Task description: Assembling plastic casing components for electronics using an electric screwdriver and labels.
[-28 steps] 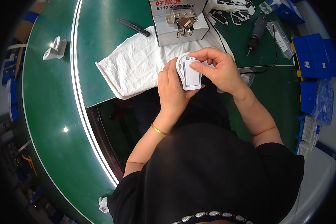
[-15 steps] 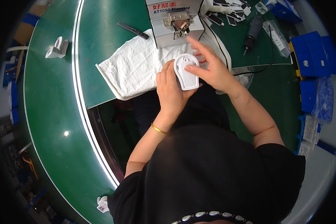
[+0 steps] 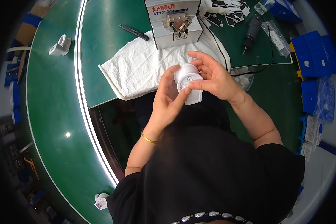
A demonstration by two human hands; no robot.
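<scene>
Between my two hands is a white plastic housing (image 3: 193,98), with a rounded end facing away and a flat recessed face turned up toward me. My left hand (image 3: 167,98) grips its left side, thumb on the lower part of the face. My right hand (image 3: 216,80) holds the right side, its thumb pressing on the face and the index finger stretched out beyond the rounded end. The other fingertips are partly hidden behind the housing. Below and beyond it lies a white cloth (image 3: 132,69) on the green table.
A grey tape dispenser machine (image 3: 178,31) stands on the cloth's far side, beside a black pen-like cutter (image 3: 134,32). An electric screwdriver (image 3: 252,31) lies at right near white-and-black parts (image 3: 227,11). Similar white housings (image 3: 61,45) sit on the lit belt at left. Blue bins (image 3: 310,56) line the right.
The housing has tilted and moved slightly toward me, showing its rounded end. My left thumb has come onto its face, and my right hand has closed in on it.
</scene>
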